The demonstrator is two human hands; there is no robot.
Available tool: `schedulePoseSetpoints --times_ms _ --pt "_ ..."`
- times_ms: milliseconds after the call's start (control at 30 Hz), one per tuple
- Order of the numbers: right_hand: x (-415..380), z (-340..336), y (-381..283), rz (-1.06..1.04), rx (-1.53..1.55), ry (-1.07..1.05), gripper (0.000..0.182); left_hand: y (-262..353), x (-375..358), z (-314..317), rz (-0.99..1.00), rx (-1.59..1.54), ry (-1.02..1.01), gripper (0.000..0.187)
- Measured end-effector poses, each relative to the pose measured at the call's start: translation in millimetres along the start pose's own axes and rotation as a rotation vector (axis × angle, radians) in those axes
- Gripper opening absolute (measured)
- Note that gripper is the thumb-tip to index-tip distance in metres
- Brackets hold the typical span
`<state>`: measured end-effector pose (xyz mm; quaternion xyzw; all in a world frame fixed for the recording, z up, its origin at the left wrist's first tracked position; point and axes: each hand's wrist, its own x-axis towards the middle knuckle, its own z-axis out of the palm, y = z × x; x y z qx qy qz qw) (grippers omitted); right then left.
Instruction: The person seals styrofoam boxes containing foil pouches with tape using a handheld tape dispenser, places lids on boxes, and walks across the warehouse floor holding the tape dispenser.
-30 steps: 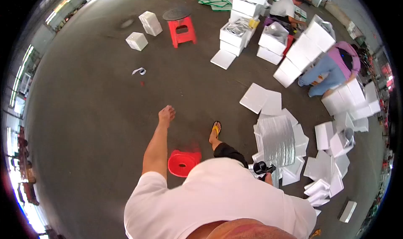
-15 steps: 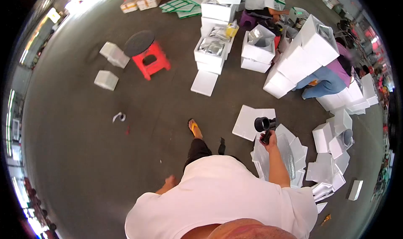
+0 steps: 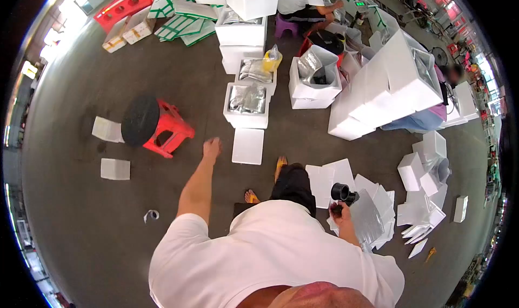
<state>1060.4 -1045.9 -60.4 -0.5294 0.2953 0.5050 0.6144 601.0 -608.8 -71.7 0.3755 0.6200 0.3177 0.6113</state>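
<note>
Stretched forward over the grey floor, my left hand (image 3: pixel 212 146) has its fingers curled in, and nothing shows in them. It is nearest to the red stool (image 3: pixel 172 129) with a round black top and to a white foam lid (image 3: pixel 248 146) lying flat. My right hand (image 3: pixel 340 213) is wrapped round the handle of a black tape gun (image 3: pixel 341 192), whose round drum faces up and left. Under and beside it lie white foam lids (image 3: pixel 338 174) and a silvery liner sheet (image 3: pixel 367 216).
White foam boxes (image 3: pixel 246 110) with silvery packs stand ahead, and a tall stack (image 3: pixel 378 91) rises at the right. One person (image 3: pixel 303 2) sits on a purple stool (image 3: pixel 285 27); another (image 3: pixel 416 121) is partly behind the stack. A tape roll (image 3: pixel 152 215) lies at the left.
I have stepped forward, so the boxes and red stool appear closer. My left hand has swung forward from beside my body. The tape gun remains in my right hand, now nearer my body.
</note>
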Motion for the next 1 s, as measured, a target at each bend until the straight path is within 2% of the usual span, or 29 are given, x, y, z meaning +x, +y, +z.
schedulePoseSetpoints --times_ms 33,67,133,167,233,267,300,333,367,433,467,500,567,600,667,733,800,833,900,933,967,1000 --pt "12.9 23.7 -4.0 -0.03 0.049 -0.061 0.004 34.1 39.0 22.9 0.017 -0.009 -0.067 0.022" --pt "34.1 46.0 -8.8 -0.088 0.068 -0.182 0.011 63.7 72.0 47.6 0.032 -0.017 -0.13 0.02" --pt "79.1 108.0 -29.4 -0.097 0.057 -0.257 0.022 123.2 114.0 112.7 -0.037 -0.064 -0.09 0.029" --pt "100.2 148.4 -42.6 -0.088 0.052 -0.283 0.028 139.9 144.4 134.9 -0.028 -0.05 -0.192 0.04" --pt "154.1 227.8 -71.5 -0.111 -0.017 -0.421 0.032 168.5 198.1 187.9 -0.026 -0.049 -0.23 0.041" --pt "179.7 271.6 -86.2 -0.092 -0.057 -0.44 0.03 186.4 229.3 215.5 -0.026 -0.04 -0.225 0.041" --pt "205.0 315.5 -99.1 -0.096 -0.1 -0.36 0.025 189.8 253.8 234.8 -0.091 -0.042 -0.223 0.042" --pt "232.4 346.4 -113.4 -0.064 -0.188 -0.483 0.025 194.0 275.2 250.6 -0.151 -0.042 -0.222 0.043" --pt "264.7 373.1 -119.7 -0.652 -0.751 -0.629 0.026 202.9 305.3 269.2 -0.165 -0.031 -0.217 0.043" --pt "333.9 420.6 -121.3 -1.225 -1.334 -0.733 0.028 203.7 372.8 304.3 -0.026 0.205 -0.145 0.039" --pt "366.3 451.1 -114.4 -1.108 -1.224 -0.715 0.029 188.9 419.8 317.0 0.116 0.306 -0.078 0.033" --pt "404.3 473.0 -109.1 -1.037 -1.174 -0.705 0.029 187.8 453.3 330.5 0.094 0.305 -0.071 0.033" --pt "486.4 512.1 -94.6 -0.897 -1.089 -0.639 0.028 178.7 509.6 351.5 0.332 0.615 0.089 0.034" --pt "528.7 532.9 -87.2 -0.832 -1.052 -0.582 0.027 175.1 532.0 361.0 0.323 0.624 0.083 0.034" --pt "567.5 591.9 -85.4 -0.557 -0.762 -0.451 0.028 170.5 570.5 378.8 0.257 0.804 0.126 0.038" --pt "542.2 671.3 -98.5 -0.294 -0.459 -0.349 0.03 146.3 604.4 388.7 0.207 0.825 0.069 0.042" --pt "573.4 718.4 -97.3 -0.244 -0.399 -0.313 0.031 146.8 613.8 401.2 0.084 0.825 0.025 0.053" --pt "609.8 724.8 -82.4 -0.412 -0.497 -0.404 0.032 146.3 618.9 402.3 0.067 0.829 0.017 0.053" --pt "628.2 730.7 -57.3 -0.563 -0.611 -0.489 0.034 138.1 628.7 397.6 0.145 0.942 -0.057 0.052" --pt "598.2 752.6 -52.8 -0.312 -0.446 -0.411 0.037 133.7 634.5 392.2 0.18 1.023 -0.079 0.051" --pt "545.7 787.5 -55.5 -0.063 -0.277 -0.327 0.042 138.9 631.0 386.5 0.139 1.099 -0.115 0.059" --pt "541.1 792.7 -42.7 -0.042 -0.285 -0.321 0.042 138.1 631.8 371.4 0.115 1.104 -0.111 0.059"
